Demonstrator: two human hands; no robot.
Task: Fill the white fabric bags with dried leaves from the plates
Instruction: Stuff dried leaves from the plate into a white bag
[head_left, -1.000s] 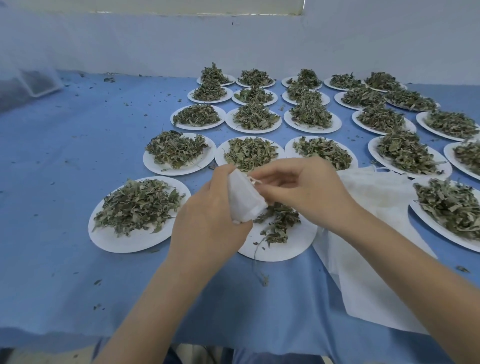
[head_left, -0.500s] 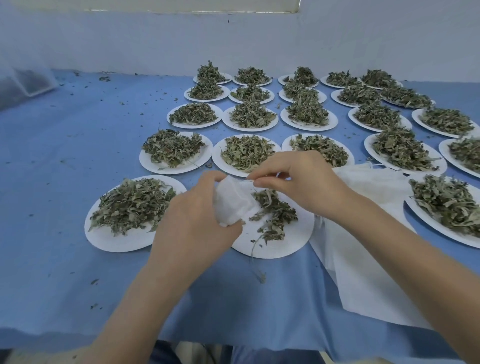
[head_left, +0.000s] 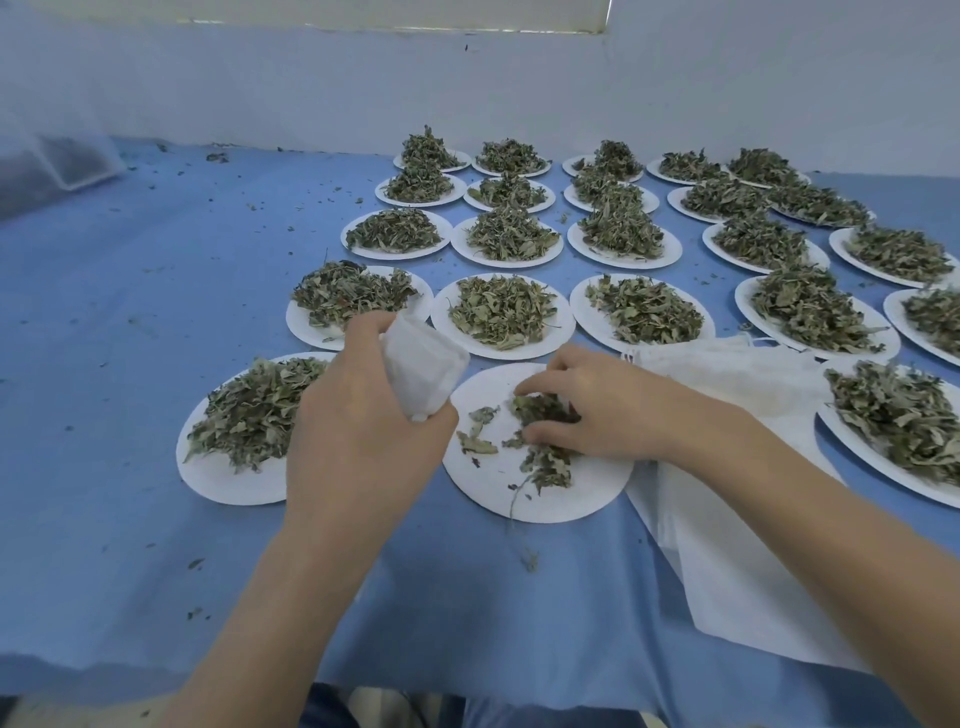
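Head view: right hand (head_left: 602, 410) dropped from bag (head_left: 423, 371) to plate (head_left: 597, 488), fingers gathering leaves (head_left: 545, 415); left hand (head_left: 358, 431) grips bag.

A blue cloth (head_left: 130, 364) covers the table below a white wall (head_left: 311, 78).

The left hand (head_left: 358, 421) is raised just left of the nearest plate (head_left: 540, 499), back toward the camera, fingers and thumb curled round a small white bag (head_left: 423, 371). The right hand (head_left: 597, 410) lies palm down over that plate, fingers bent, gathering the dried leaves (head_left: 545, 441). Both forearms reach in from below.
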